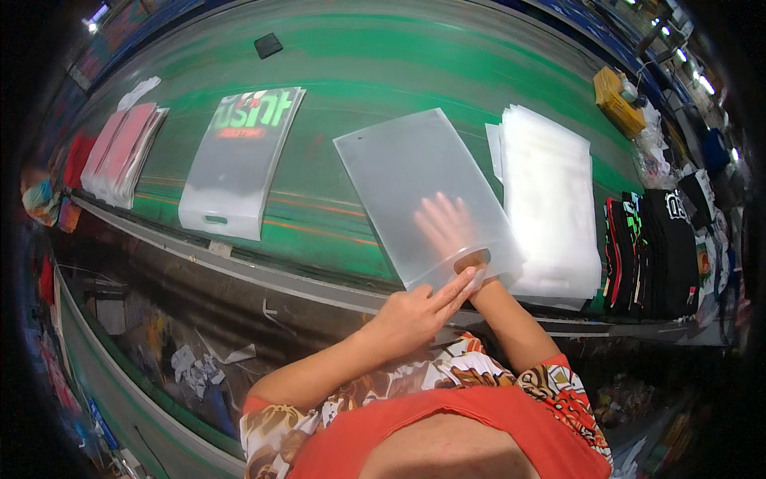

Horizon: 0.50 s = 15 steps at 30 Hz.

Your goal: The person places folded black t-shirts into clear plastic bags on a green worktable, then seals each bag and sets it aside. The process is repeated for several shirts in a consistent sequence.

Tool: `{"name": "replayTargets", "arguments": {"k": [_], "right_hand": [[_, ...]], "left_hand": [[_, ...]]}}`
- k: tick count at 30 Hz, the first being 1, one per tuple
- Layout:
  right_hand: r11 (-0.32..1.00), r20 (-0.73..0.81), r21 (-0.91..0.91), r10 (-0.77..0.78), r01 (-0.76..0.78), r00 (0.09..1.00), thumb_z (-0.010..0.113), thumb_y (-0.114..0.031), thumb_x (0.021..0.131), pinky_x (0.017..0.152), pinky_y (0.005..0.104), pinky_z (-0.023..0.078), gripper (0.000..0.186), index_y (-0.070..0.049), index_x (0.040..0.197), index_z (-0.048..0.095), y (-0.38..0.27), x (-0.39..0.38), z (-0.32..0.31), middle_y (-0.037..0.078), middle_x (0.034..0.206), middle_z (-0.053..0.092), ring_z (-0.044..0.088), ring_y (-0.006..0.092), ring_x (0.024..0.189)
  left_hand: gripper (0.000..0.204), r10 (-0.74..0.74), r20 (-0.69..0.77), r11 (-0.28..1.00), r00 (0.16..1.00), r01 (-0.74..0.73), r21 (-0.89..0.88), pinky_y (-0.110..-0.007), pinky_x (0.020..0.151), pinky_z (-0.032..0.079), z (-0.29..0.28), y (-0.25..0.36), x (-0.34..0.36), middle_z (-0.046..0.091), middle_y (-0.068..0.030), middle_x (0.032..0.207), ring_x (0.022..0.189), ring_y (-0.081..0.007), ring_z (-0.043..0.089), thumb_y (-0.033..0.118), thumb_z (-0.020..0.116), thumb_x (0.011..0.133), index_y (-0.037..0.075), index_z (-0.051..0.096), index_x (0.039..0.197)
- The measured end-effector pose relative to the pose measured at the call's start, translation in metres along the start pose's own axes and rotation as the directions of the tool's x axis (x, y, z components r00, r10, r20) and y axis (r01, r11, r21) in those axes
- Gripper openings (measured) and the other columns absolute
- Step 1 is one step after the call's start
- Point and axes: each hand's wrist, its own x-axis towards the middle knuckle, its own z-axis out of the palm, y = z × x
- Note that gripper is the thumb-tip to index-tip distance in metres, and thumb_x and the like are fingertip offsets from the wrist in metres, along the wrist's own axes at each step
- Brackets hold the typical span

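A frosted plastic bag [399, 176] with a cut-out handle hole lies askew at the middle. My right hand [447, 223] is inside it, fingers spread, showing through the plastic. My left hand [443, 295] grips the bag's lower edge beside the hole, index and middle fingers extended over it. Just right of them lies a stack of white translucent bags [546, 207]. On the left is a bagged item [235, 160] with a green and red graphic.
The green table [359, 64] has a metal front edge. Pink bagged items [120, 152] lie far left, a small black square [268, 45] at the back. At right are folded black garments [670, 247] and a yellow box [616, 100]. Scraps [191, 367] lie below the edge.
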Motion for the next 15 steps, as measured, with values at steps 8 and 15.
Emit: {"name": "replayTargets", "arguments": {"k": [8,15], "right_hand": [[0.973,0.211,0.185,0.101,-0.141,0.972,0.069,-0.03,0.078,0.079,0.0503,0.045,0.034,-0.024,0.112,0.07,-0.025,0.045,-0.019,0.009,0.113,0.058,0.054,0.0339,0.099],[0.977,0.052,0.189,0.09,-0.098,0.995,0.07,-0.032,0.075,0.075,0.0491,0.046,0.034,-0.025,0.108,0.07,-0.018,0.037,-0.001,0.009,0.11,0.057,0.054,0.0338,0.098]], "left_hand": [[0.076,0.045,0.036,0.999,0.998,-0.045,0.003,-0.026,0.049,0.053,0.016,-0.005,-0.007,0.036,-0.0109,0.157,0.066,-0.0156,0.053,0.008,0.062,0.073,0.001,0.043,0.146],[0.069,-0.02,0.179,0.996,0.984,0.035,-0.08,-0.037,0.056,0.056,0.008,-0.002,-0.007,0.041,-0.0089,0.151,0.076,-0.0256,0.062,0.014,0.062,0.08,0.005,0.043,0.146]]}}
